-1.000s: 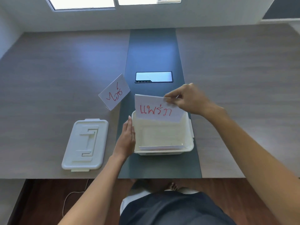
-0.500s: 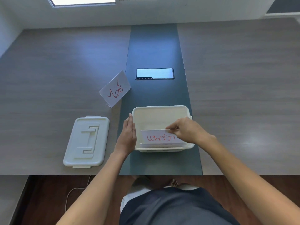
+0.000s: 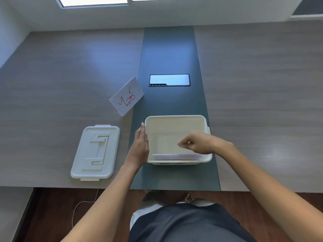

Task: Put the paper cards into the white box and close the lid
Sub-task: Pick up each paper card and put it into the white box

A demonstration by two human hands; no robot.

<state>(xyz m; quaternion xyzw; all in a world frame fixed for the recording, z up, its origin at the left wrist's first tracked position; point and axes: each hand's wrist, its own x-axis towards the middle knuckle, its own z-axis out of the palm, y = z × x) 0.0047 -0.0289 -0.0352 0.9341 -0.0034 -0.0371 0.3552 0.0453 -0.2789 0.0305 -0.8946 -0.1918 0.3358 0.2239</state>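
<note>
The white box (image 3: 175, 119) stands open on the dark centre strip of the table, near the front edge. Several paper cards (image 3: 176, 156) stand on edge inside it, against its near wall. My left hand (image 3: 140, 145) lies flat against the outside of the box's left wall. Over the box's right half hovers my right hand (image 3: 199, 143), fingers loosely curled and holding nothing. One folded paper card (image 3: 126, 98) with red writing stands on the table to the far left of the box. The white lid (image 3: 96, 152) lies flat on the table, left of my left hand.
A rectangular cable hatch (image 3: 169, 80) is set into the dark strip beyond the box. The table's front edge runs just below the box and lid. A white cable (image 3: 78, 210) lies on the wooden floor under the table.
My right hand brought the card with red writing down into the box, stood it against the near wall and let it go. My left hand stayed against the box.
</note>
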